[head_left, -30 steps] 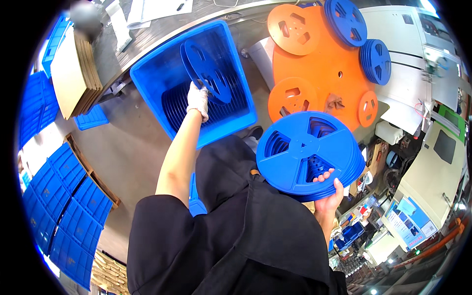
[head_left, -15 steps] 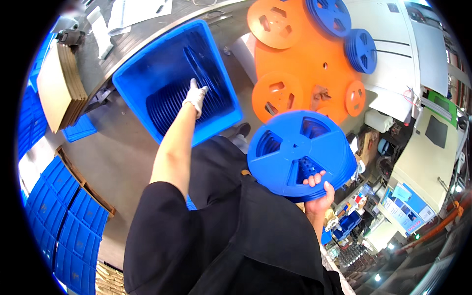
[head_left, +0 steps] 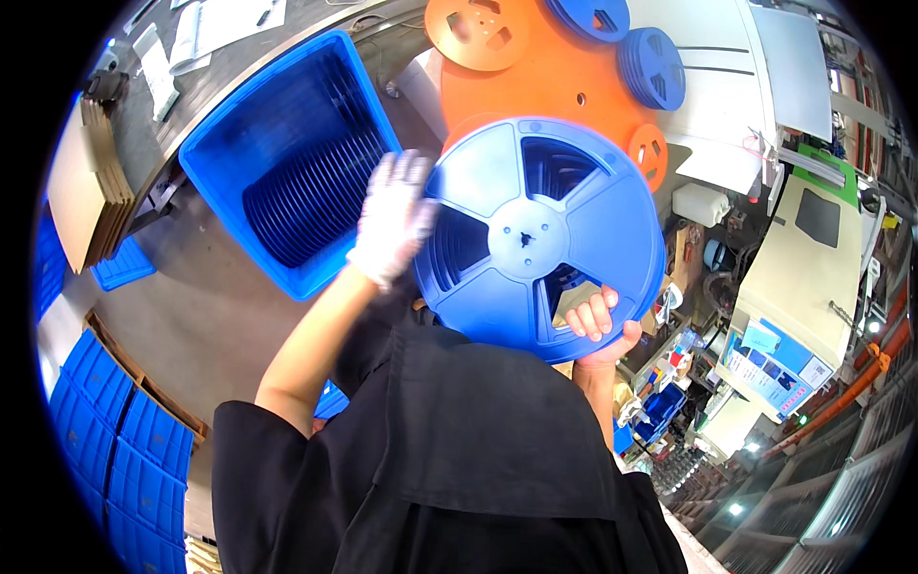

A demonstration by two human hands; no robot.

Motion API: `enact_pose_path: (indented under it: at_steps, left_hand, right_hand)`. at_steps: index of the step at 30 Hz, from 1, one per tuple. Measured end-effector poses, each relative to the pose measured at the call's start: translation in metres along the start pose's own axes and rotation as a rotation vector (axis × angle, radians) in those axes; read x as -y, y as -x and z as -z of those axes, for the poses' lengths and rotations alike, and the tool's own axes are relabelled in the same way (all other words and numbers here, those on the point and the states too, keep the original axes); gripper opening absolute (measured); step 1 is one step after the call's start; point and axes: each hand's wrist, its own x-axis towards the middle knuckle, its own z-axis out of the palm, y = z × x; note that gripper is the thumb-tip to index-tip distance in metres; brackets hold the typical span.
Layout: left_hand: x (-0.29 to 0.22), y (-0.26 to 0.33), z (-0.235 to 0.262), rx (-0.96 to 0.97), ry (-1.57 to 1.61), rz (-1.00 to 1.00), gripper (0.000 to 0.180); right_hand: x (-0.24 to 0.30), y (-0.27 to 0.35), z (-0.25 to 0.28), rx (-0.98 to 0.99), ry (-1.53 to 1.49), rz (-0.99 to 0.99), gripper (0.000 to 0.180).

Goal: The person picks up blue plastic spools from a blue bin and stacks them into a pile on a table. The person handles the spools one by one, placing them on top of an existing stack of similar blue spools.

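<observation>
My right hand, bare, grips the lower right edge of a stack of blue plastic reels, fingers hooked through a cutout of the top reel. The stack is held in front of my body, its face tilted up. My left hand, in a white glove, is raised at the stack's left edge with fingers outstretched; it is slightly blurred, and whether it touches the rim I cannot tell. Left of it, a blue bin holds a row of dark blue reels standing on edge.
Beyond the stack is an orange round table bearing orange reels and smaller blue reels. A workbench with papers and cardboard sheets lies far left. Blue crates stand lower left, a beige machine right.
My left hand has come out of the bin and over to the reel stack. My right hand has brought the stack up and to the left. The whole view has shifted somewhat.
</observation>
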Motion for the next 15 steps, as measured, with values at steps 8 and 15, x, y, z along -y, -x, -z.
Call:
enact_pose_path:
  at_steps: [8, 15]
  left_hand:
    - [-0.129, -0.015, -0.022, 0.102, 0.471, -0.49, 0.061]
    - [0.0, 0.044, -0.056, 0.302, 0.16, -0.204, 0.052]
  right_hand:
    - [-0.011, -0.009, -0.014, -0.064, 0.066, -0.087, 0.037]
    - [-0.011, 0.005, -0.017, -0.115, 0.054, -0.006, 0.035]
